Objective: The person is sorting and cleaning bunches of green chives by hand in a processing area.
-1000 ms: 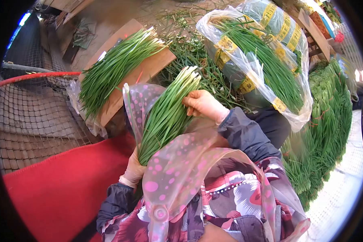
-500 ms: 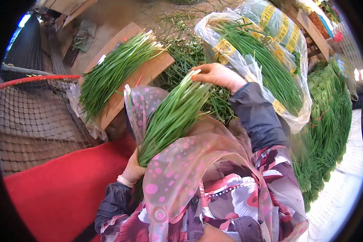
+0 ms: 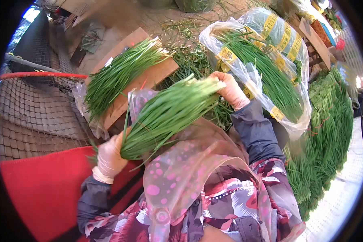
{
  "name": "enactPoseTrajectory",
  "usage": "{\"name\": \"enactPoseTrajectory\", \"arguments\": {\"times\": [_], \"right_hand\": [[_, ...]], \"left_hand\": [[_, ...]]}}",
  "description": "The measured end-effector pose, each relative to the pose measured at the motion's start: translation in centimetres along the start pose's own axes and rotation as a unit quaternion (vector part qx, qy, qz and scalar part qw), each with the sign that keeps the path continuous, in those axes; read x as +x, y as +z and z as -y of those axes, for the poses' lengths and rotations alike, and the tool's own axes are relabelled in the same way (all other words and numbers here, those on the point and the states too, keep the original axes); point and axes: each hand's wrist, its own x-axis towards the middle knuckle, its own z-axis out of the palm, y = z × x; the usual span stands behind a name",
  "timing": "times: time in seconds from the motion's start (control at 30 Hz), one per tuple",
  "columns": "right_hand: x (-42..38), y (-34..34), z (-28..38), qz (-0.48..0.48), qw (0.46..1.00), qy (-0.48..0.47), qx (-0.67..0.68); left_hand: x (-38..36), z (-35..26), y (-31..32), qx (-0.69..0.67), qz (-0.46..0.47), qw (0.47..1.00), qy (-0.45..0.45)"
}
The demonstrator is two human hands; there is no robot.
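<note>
A thick bunch of green chives (image 3: 171, 115) lies slantwise across the front of my body, pale stem ends up and to the right. My left hand (image 3: 112, 155), in a light glove, is wrapped around its leafy end at the lower left. At the pale stem ends my right hand (image 3: 231, 89) grips the bunch, its fingertips partly hidden. Beneath the bunch is a see-through apron (image 3: 165, 177) with pink dots. Another heap of chives (image 3: 119, 76) rests on a wooden board (image 3: 167, 68) just beyond.
An opened plastic bag (image 3: 296, 127) with yellow tape holds more chives (image 3: 266, 72) at the right. Beside it rises a tall pile of greens (image 3: 326, 129). Loose trimmings (image 3: 189, 60) litter the ground ahead. Netting (image 3: 36, 117) and a red cloth (image 3: 40, 189) are on the left.
The bunch has been lifted and tilted closer to level. My left hand has moved left and up with the leafy end; my right hand has shifted slightly right and down at the stem ends.
</note>
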Motion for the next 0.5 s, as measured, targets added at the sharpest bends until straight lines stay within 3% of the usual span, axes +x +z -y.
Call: {"name": "enactPoseTrajectory", "arguments": {"times": [0.07,0.13,0.2,0.27,0.33,0.4,0.47,0.5], "right_hand": [[-1.3,-0.1,-0.3,-0.108,0.985,-0.028,-0.132],[-1.8,-1.9,-2.9,-0.216,0.967,0.042,0.131],[-3.2,-3.8,-4.0,-0.138,0.984,0.114,0.001],[-4.4,-2.1,-2.9,-0.069,0.971,0.228,0.020],[-5.1,0.9,-2.7,0.029,0.990,0.120,-0.064],[-4.3,3.1,-5.9,0.042,0.991,0.119,-0.036],[-4.3,3.2,-6.9,0.042,0.991,0.112,-0.059],[-4.3,3.2,-7.1,0.039,0.990,0.105,-0.083]], "left_hand": [[-0.3,1.6,1.2,0.032,-0.045,0.998,0.039],[-1.3,2.4,2.2,0.083,-0.012,0.996,0.032],[-2.4,2.5,3.9,0.129,-0.016,0.991,0.041],[-3.1,2.2,5.5,0.114,-0.039,0.992,0.027],[-3.6,2.2,6.6,0.116,-0.008,0.993,-0.001],[-3.5,1.8,6.8,0.122,0.018,0.992,-0.033],[-3.4,1.1,6.5,-0.137,-0.060,0.988,-0.044],[-3.8,1.9,6.9,-0.247,0.034,0.963,-0.105]]}}
